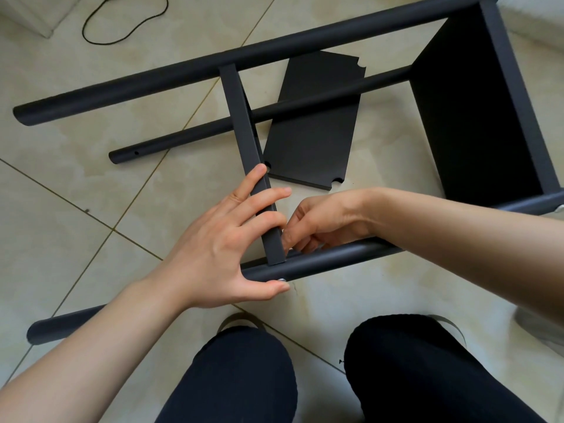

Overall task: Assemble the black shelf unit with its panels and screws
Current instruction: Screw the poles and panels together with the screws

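Observation:
The black shelf frame lies on its side on the tiled floor. A far tube [213,65] and a near tube [320,261] run left to right, and a shelf panel seen edge-on [241,117] spans between them. My left hand [219,245] holds that panel's near end, fingers over it, thumb by a silver screw head [282,280] in the near tube. My right hand [323,221] has curled fingers at the joint behind the panel; what they pinch is hidden. A fitted shelf panel [470,117] stands at the right.
A loose black panel [311,141] lies flat on the floor under a lower tube [198,132]. A black cable [128,25] loops at the top left. My knees in dark trousers [244,377] fill the bottom edge.

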Tool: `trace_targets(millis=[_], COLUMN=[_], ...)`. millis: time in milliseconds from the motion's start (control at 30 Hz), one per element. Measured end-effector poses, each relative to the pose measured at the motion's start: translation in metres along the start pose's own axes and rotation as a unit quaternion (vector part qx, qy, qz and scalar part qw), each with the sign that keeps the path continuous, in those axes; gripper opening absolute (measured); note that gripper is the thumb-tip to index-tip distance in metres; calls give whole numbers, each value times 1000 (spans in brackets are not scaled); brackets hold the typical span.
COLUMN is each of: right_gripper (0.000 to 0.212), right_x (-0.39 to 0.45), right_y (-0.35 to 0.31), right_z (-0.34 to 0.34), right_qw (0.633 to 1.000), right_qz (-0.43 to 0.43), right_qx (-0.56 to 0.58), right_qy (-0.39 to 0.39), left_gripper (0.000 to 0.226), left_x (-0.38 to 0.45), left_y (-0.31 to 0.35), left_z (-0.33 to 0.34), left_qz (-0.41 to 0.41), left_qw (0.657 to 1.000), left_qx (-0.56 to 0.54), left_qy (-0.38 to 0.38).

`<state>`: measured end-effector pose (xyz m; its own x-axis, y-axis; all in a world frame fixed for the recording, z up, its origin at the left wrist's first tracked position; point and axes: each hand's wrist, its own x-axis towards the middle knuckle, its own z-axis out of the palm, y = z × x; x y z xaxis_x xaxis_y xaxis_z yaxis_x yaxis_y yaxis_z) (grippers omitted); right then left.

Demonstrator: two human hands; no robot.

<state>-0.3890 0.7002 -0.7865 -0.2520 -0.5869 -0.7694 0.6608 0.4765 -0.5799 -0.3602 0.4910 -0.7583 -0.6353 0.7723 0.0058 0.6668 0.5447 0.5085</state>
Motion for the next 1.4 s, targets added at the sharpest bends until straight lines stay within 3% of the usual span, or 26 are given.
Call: trace_targets(millis=[33, 233, 433, 567, 633, 833, 1000, 1167, 1400], right_gripper=[11, 9, 44, 13, 9, 12, 34, 10, 14], right_x=[-2, 2, 7, -1, -1, 4, 8, 0, 3], right_y=[-1, -1, -1, -1, 0, 2, 0, 0, 2], right_z=[-1, 1, 4, 0, -2, 0, 4, 0, -1], right_qw=[1000, 1000, 1000, 1000, 1000, 1000, 1000, 1000, 1000], right_qz=[1, 8, 1, 4, 7, 3, 0, 2, -9], right_qx=[-1, -6, -2, 3, 2, 12, 12, 5, 1], right_qy=[0, 21, 9, -1, 3, 3, 11, 0, 6], left_gripper=[65, 66, 65, 65, 66, 66, 65, 65, 66], left_x=[0, 0, 0, 0, 0, 0, 0, 0, 0], left_y=[0, -1, -1, -1, -1, -1, -1, -1, -1], left_z=[0, 1, 1, 1, 1, 1, 1, 0, 1], left_qz=[0, 0, 2, 6, 5, 4, 4, 1, 8], left_qw=[1000, 1000, 1000, 1000, 1000, 1000, 1000, 1000, 1000], left_qx=[0, 0, -2, 2, 3, 2, -7, -4, 3], left_qy=[0, -1, 0, 3, 3, 1, 3, 1, 4])
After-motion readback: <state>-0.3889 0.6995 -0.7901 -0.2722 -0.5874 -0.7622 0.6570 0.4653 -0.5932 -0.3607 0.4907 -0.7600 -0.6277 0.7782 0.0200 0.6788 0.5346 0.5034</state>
